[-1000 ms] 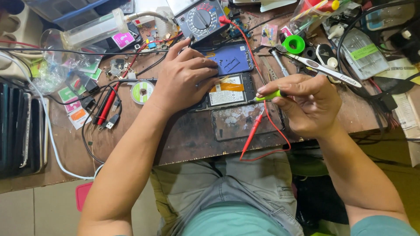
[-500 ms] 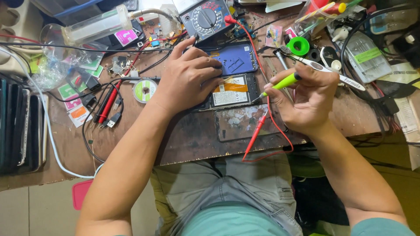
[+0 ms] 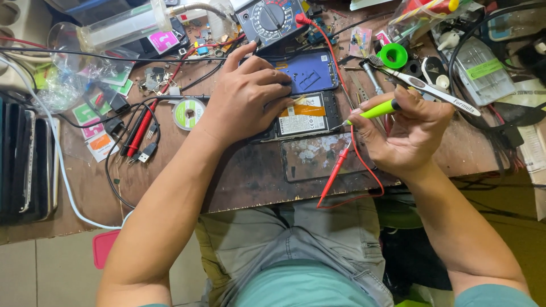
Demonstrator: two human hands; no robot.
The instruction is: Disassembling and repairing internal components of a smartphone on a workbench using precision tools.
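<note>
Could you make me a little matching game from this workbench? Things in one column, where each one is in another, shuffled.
Things:
1. Opened phone
2. Green-handled tool
3. Multimeter
4. Red probe

Places:
A. At the table's far edge, above the phone
B. Lying loose on the glass panel near the table's front edge
C. Under the left hand
D. In the right hand

Pairs: 1-C, 2-D, 3-A, 4-B
</note>
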